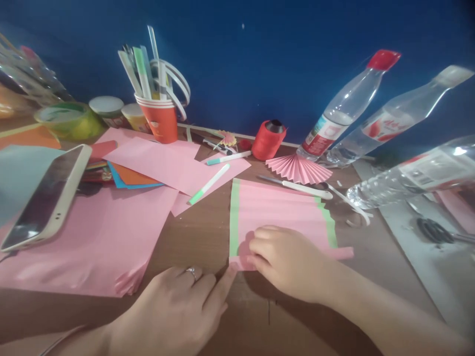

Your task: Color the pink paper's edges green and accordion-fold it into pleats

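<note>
A pink sheet of paper (274,207) with green strips along its left and right edges lies on the table, with pleat-like creases on its right side. Its near edge is folded over, and a pink flap sticks out at the right. My right hand (285,259) has its fingers curled and pressed on the near fold. At the near left corner, my left hand (185,301) holds the paper down with its index finger; its other fingers are bent, and a ring is on one. Beyond the sheet sits a pleated pink paper fan (299,169).
A white-handled knife (306,190) lies just past the sheet. Plastic bottles (334,118) and a red thread spool (269,140) stand behind. Left are marker pens (210,184), pink sheets (111,232), a phone (46,198) and an orange cup (159,118). Scissors (434,230) lie right.
</note>
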`<state>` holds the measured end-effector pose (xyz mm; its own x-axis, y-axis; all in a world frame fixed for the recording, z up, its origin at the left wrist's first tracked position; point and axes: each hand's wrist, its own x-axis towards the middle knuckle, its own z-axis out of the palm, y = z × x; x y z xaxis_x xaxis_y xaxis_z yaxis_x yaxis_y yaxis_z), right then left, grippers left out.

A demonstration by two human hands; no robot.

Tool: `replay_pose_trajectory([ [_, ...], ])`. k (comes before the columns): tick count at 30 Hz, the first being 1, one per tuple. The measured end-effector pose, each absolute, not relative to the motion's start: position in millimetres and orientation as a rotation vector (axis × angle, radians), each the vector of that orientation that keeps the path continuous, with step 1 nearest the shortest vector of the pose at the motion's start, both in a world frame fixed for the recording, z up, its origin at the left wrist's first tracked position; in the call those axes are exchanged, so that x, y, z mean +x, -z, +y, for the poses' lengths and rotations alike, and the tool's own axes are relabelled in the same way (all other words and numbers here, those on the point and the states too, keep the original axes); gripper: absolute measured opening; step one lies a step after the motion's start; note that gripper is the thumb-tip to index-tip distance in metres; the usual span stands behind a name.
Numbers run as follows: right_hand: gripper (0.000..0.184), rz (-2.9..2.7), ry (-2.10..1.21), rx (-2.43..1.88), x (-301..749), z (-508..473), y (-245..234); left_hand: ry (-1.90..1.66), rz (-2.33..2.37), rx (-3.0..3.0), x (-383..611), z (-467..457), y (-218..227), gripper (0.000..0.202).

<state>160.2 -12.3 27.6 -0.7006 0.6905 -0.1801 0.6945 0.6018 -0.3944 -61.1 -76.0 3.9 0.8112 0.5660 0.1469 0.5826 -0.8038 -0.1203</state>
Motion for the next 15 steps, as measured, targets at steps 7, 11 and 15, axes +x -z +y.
replay_pose_trajectory([
  [7, 0.018, 2.784, 0.790, 1.244, 161.1, -9.8, -24.0, 0.169, -0.891, -2.871, -62.7, -71.3, -3.3, 0.040],
  [11, 0.019, 2.803, 0.761, 1.266, 162.5, -9.1, -21.0, 0.197, -0.912, -2.902, -62.5, -69.1, -1.2, 0.038],
  [15, 0.022, 2.823, 0.722, 1.255, 162.3, -8.4, -19.5, 0.220, -0.949, -2.905, -61.1, -66.9, -1.2, 0.038],
])
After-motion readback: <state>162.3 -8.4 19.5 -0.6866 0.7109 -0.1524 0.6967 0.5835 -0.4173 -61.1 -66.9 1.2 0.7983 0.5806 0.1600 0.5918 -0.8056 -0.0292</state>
